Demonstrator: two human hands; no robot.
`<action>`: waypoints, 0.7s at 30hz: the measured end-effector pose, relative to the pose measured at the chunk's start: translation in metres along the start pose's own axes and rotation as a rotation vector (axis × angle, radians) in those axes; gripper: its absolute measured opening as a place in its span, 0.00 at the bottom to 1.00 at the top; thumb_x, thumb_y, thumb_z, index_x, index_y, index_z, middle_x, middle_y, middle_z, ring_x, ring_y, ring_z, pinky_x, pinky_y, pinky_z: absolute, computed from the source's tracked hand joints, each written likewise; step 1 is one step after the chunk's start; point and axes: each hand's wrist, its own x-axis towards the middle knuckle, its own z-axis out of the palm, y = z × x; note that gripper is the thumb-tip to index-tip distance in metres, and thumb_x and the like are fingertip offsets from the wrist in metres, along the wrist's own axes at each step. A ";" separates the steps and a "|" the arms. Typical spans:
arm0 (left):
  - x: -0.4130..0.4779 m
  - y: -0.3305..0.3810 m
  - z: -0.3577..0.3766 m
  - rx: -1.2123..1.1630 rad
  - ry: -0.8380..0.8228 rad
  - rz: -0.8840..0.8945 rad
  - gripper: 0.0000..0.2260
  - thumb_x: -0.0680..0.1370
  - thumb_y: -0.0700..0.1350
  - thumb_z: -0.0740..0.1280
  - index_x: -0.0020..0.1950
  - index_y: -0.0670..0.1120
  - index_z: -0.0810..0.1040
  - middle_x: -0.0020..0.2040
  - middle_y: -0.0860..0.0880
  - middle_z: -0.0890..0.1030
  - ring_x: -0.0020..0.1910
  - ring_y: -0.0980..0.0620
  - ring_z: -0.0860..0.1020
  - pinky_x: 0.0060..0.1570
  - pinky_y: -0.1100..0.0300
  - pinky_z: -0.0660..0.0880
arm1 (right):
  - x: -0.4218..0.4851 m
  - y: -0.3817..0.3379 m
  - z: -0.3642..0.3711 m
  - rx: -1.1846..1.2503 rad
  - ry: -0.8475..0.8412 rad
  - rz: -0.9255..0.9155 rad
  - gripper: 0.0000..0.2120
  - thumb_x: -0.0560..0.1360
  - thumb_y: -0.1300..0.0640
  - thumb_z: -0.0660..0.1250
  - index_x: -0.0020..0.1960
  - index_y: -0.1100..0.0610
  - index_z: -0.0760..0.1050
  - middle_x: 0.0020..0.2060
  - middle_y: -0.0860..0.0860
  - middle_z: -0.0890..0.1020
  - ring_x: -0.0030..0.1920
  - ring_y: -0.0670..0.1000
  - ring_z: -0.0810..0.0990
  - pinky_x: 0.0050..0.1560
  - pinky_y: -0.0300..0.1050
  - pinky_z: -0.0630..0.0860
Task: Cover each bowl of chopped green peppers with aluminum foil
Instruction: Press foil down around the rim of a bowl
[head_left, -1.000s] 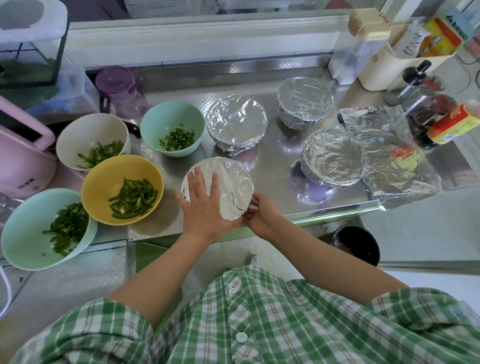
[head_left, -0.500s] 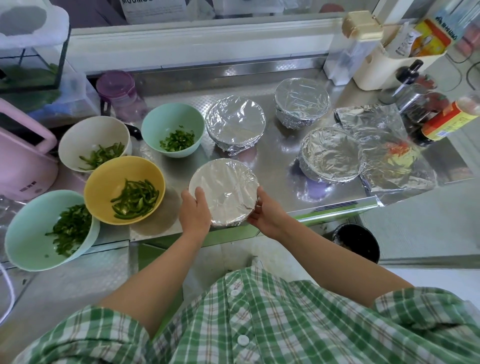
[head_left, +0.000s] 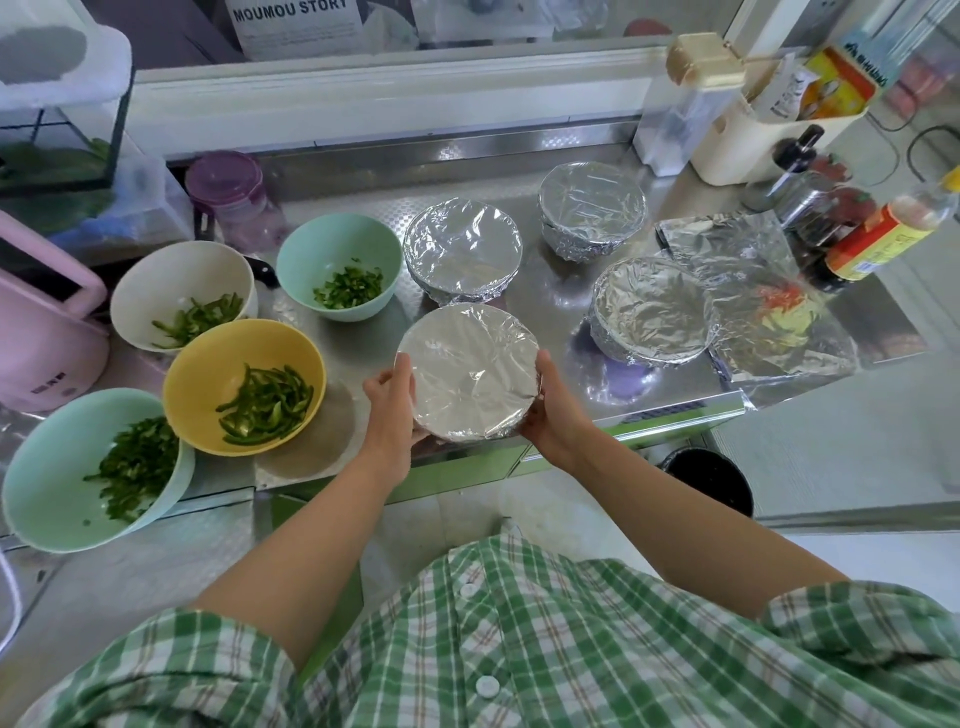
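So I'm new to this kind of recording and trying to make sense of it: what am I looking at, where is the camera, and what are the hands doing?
There is no machine: these are a person's two bare hands, filmed by one wide-angle camera worn on the head, looking down. All pictures come from that view. The left hand and right hand grip a foil-covered bowl by its sides near the front edge of the steel counter. Three more wrapped bowls stand behind it. To the left, four open bowls hold chopped green peppers. A loose foil sheet lies at the right.
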 end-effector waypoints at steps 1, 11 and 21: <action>0.001 0.001 0.001 -0.021 -0.029 -0.007 0.21 0.80 0.62 0.59 0.69 0.53 0.66 0.63 0.52 0.75 0.61 0.49 0.76 0.60 0.46 0.75 | 0.000 -0.002 0.001 -0.003 -0.005 -0.012 0.24 0.82 0.39 0.49 0.64 0.52 0.74 0.51 0.51 0.84 0.51 0.54 0.81 0.54 0.51 0.76; -0.004 0.011 0.016 -0.012 -0.143 0.046 0.20 0.84 0.62 0.48 0.64 0.56 0.73 0.59 0.51 0.81 0.55 0.55 0.80 0.45 0.62 0.77 | 0.000 0.000 -0.001 0.133 0.043 -0.036 0.22 0.82 0.38 0.48 0.60 0.48 0.75 0.50 0.50 0.85 0.53 0.54 0.83 0.49 0.51 0.79; -0.004 0.010 0.013 -0.180 -0.217 -0.121 0.27 0.79 0.66 0.59 0.73 0.54 0.66 0.66 0.47 0.77 0.61 0.45 0.79 0.45 0.50 0.81 | 0.001 -0.027 -0.006 0.148 -0.023 -0.040 0.21 0.82 0.40 0.52 0.56 0.51 0.78 0.47 0.52 0.84 0.48 0.52 0.82 0.48 0.47 0.78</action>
